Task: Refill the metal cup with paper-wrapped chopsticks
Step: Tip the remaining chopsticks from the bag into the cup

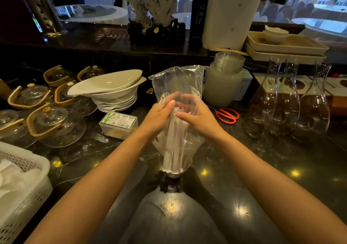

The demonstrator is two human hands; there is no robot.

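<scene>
Both hands gripped a clear plastic bag [178, 86] standing upright on the dark marble counter [281, 168]; left hand [159, 116] wrapped around the bag's left side at mid-height, fingers curled against the plastic, thumb up; right hand [199, 116] closed on the right side at the same height, fingers pressing in from the front; paper-wrapped chopsticks [175, 146] stood bundled inside the bag, white ends bunched at the bottom; bag's base sat in or on a small shiny object [173, 175], possibly the metal cup, couldn't tell for sure; empty upper part of the bag stuck up loose above the hands. Left of the bag: clear toothpick box [119, 124], stack of white bowls [110, 91], glass teapots with wooden handles [56, 125], white plastic basket [22, 183] at the near edge; right: red-handled scissors [227, 116], frosted jar [223, 86], glass carafes [287, 101].
</scene>
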